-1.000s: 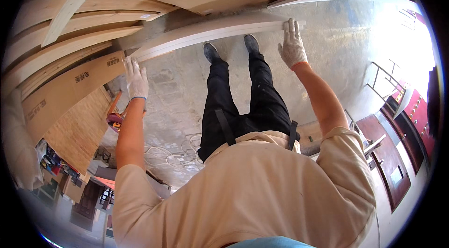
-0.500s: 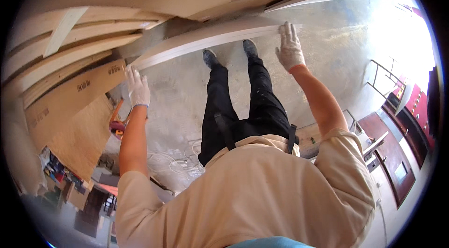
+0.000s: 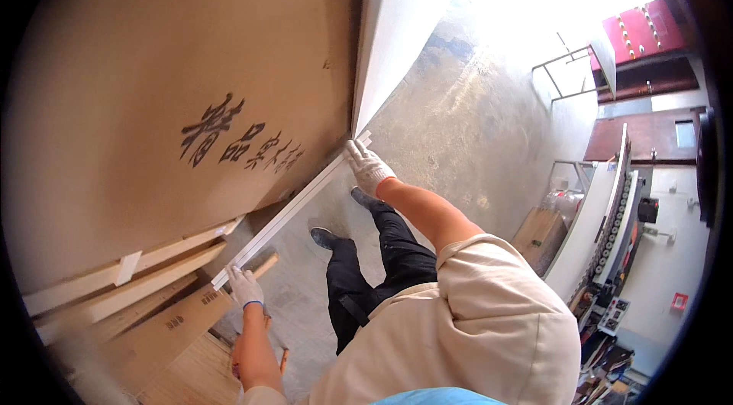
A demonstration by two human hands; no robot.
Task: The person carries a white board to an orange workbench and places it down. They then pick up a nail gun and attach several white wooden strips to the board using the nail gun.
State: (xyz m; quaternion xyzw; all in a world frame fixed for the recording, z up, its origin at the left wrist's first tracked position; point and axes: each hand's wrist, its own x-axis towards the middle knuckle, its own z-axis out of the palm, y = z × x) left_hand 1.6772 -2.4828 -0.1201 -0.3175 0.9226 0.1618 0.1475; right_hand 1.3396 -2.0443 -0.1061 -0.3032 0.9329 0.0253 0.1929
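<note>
A long white panel (image 3: 294, 210) runs diagonally in front of me, edge-on. My left hand (image 3: 245, 287), in a white knit glove, grips its lower left end. My right hand (image 3: 366, 164), gloved the same way, holds its upper right end near a tall brown cardboard-wrapped board (image 3: 168, 84) that leans upright beside it. My black trousers and dark shoes (image 3: 327, 238) stand on the grey concrete floor (image 3: 458, 130) just behind the panel.
Pale wooden boards and slats (image 3: 122, 283) are stacked at lower left with cardboard sheets (image 3: 164, 332). A white upright panel (image 3: 382, 31) stands beside the brown board. At right are a long machine with rollers (image 3: 607, 214), a metal frame (image 3: 565, 73) and red doors (image 3: 649, 27).
The view has swung sharply; the white panel now runs steeply diagonal instead of nearly level. Both hands have closed on its ends, and the brown wrapped board fills the upper left.
</note>
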